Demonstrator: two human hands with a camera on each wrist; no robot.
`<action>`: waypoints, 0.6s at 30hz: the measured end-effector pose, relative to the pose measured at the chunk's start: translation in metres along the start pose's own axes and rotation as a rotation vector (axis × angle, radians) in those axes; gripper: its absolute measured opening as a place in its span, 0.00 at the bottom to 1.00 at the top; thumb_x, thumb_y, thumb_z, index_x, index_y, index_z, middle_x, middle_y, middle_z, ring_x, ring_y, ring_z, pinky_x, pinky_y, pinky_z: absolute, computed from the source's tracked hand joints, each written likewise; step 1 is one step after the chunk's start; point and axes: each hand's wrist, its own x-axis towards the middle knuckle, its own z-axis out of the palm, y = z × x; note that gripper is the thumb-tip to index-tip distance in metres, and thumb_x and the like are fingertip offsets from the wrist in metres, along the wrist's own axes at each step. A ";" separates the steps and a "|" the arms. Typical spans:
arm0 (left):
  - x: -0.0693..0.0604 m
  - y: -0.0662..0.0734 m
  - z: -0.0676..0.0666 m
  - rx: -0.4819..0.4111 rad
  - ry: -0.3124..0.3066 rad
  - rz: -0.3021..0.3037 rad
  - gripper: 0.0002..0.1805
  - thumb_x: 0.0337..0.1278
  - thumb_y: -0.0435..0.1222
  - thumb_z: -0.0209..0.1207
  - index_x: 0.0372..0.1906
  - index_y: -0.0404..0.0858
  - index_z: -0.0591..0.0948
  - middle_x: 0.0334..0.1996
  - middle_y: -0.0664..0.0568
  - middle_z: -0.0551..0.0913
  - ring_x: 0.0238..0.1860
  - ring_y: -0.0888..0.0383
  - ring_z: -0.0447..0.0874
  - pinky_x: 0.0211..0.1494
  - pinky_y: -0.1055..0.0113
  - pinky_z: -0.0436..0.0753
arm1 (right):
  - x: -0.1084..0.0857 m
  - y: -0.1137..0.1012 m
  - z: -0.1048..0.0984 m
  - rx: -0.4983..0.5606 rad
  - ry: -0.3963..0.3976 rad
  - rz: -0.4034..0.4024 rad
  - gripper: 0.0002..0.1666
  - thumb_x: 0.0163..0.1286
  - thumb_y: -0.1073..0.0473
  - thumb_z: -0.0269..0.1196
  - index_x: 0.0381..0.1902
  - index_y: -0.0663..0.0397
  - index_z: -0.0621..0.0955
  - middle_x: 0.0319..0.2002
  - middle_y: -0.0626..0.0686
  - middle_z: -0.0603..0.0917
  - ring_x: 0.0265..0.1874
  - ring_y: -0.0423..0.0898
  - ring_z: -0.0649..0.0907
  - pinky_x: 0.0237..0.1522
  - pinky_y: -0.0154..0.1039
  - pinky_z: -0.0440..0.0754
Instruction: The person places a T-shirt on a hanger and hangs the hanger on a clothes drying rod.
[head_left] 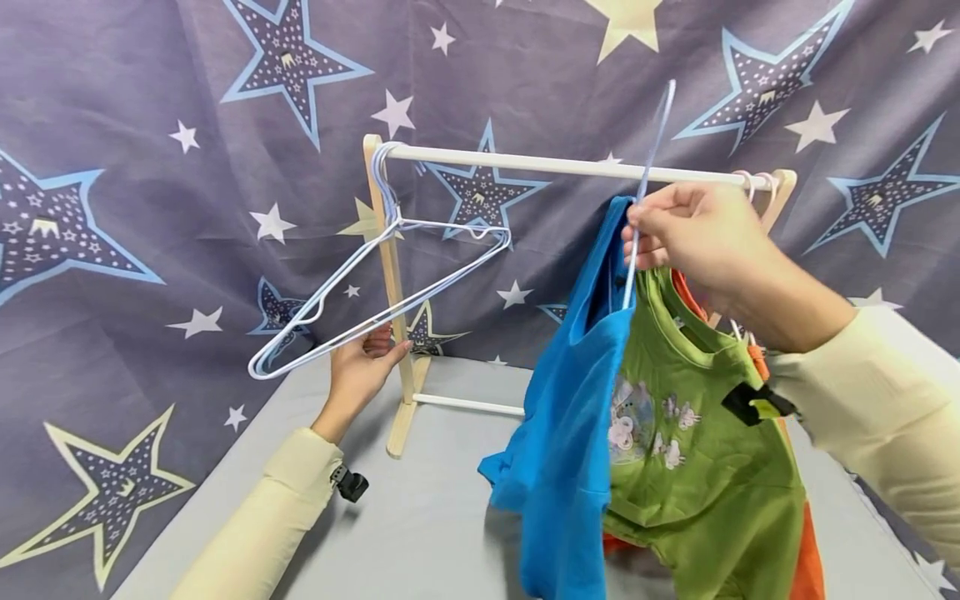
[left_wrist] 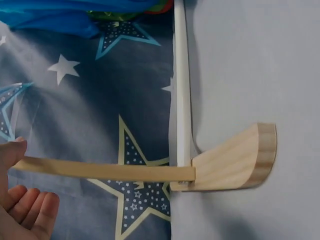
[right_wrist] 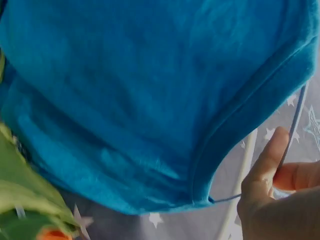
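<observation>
My right hand (head_left: pixel 708 237) pinches a light blue hanger (head_left: pixel 652 158) below its hook, in front of the rack's rail. A blue shirt (head_left: pixel 562 392) hangs from that hanger; the right wrist view shows its curved neckline close to the fingers. My left hand (head_left: pixel 363 367) is by the rack's left post (head_left: pixel 393 283), thumb and fingers apart, just under the lower bar of some bare hangers (head_left: pixel 330 346). In the left wrist view, the thumb lies against or very near the post; contact is unclear.
The clothes rack has a white rail (head_left: pixel 525 161) and a wooden foot (left_wrist: pixel 240 160) on a grey surface (head_left: pixel 420 517). A green shirt (head_left: pixel 675 492) and an orange garment (head_left: pixel 808 550) hang at the right. A star-patterned cloth (head_left: pixel 225 167) covers the back.
</observation>
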 end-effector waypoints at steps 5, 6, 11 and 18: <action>0.001 -0.001 0.004 0.043 0.006 0.051 0.21 0.52 0.33 0.76 0.48 0.26 0.83 0.39 0.37 0.86 0.38 0.48 0.87 0.45 0.73 0.85 | 0.007 -0.009 -0.026 -0.084 0.000 0.047 0.08 0.76 0.63 0.60 0.43 0.65 0.81 0.29 0.53 0.87 0.25 0.43 0.86 0.29 0.36 0.87; 0.001 0.000 0.005 0.052 0.009 0.057 0.21 0.52 0.33 0.76 0.47 0.26 0.84 0.39 0.38 0.87 0.38 0.49 0.87 0.44 0.74 0.84 | 0.008 -0.010 -0.031 -0.098 0.003 0.059 0.08 0.76 0.62 0.61 0.43 0.64 0.82 0.29 0.54 0.88 0.25 0.44 0.87 0.28 0.36 0.87; 0.001 0.002 0.008 0.057 0.024 0.078 0.17 0.52 0.33 0.75 0.43 0.27 0.85 0.35 0.39 0.87 0.33 0.57 0.85 0.38 0.80 0.82 | 0.010 -0.011 -0.052 -0.241 0.012 0.053 0.10 0.77 0.59 0.60 0.39 0.60 0.84 0.27 0.52 0.88 0.23 0.44 0.86 0.24 0.36 0.85; 0.000 0.001 0.011 0.057 0.054 0.115 0.13 0.52 0.31 0.75 0.39 0.28 0.86 0.31 0.40 0.87 0.29 0.62 0.84 0.35 0.82 0.81 | 0.010 -0.008 -0.079 -0.488 0.026 0.014 0.16 0.78 0.54 0.60 0.41 0.63 0.82 0.25 0.47 0.87 0.23 0.42 0.85 0.25 0.35 0.85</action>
